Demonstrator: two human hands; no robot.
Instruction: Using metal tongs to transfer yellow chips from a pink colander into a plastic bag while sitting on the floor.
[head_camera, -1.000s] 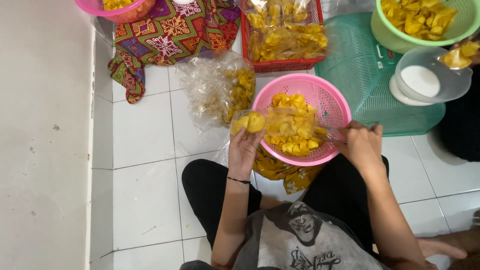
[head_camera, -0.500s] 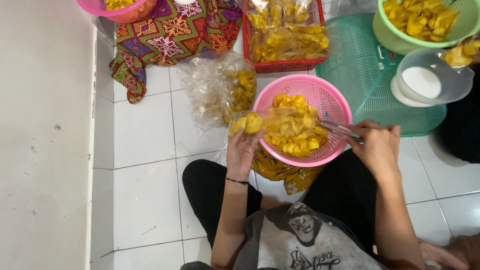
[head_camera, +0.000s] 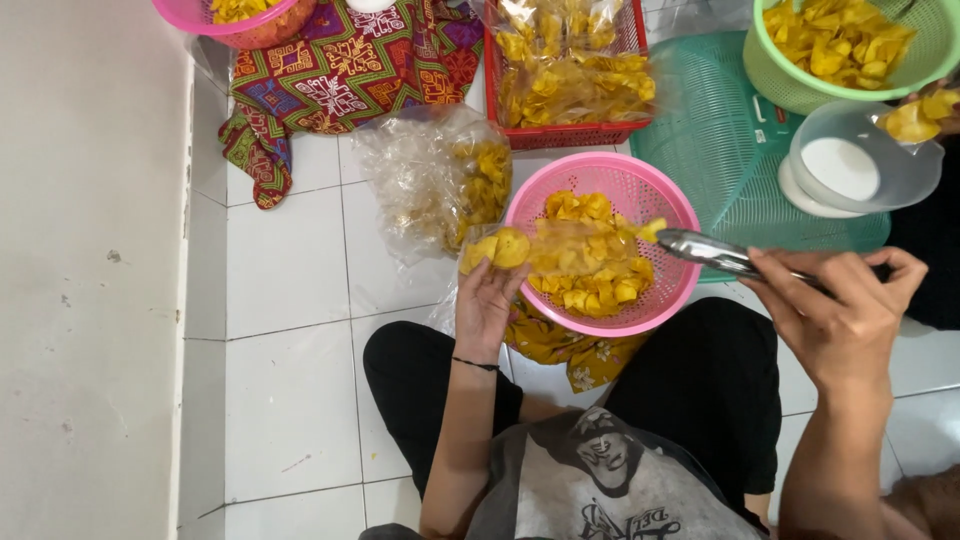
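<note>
while a clear plastic bag (head_camera: 560, 258) partly filled with yellow chips is held open over the pink basket (head_camera: 668, 205), the left hand (head_camera: 487, 300) grips the bag's near edge from below, fingers curled round the film. the right hand (head_camera: 835, 310) is clenched on metal tongs (head_camera: 712, 253), whose tips reach the bag's mouth at about 3 o'clock of the bag, pinching what looks like a single chip. the bag lies across the middle of the basket, which sits on the white tiled floor just ahead of the person's black-clad knees.

judging from this, the filling goes best if the left hand keeps the mouth wide and tilted toward the tongs, over the basket, so any dropped chip falls back in, and if the squeeze stays light, as thin chips look likely to break.

at 11 o'clock of the basket lies a heap of crumpled bags (head_camera: 430, 180) with some chips inside; at 12 o'clock a red crate (head_camera: 560, 135) holds packed bags. a green tray (head_camera: 720, 140) lies at 2 o'clock, bearing a green basket (head_camera: 800, 95) of chips and a clear tub (head_camera: 850, 170) of white powder. a patterned cloth (head_camera: 330, 80) lies at 10 o'clock.
</note>
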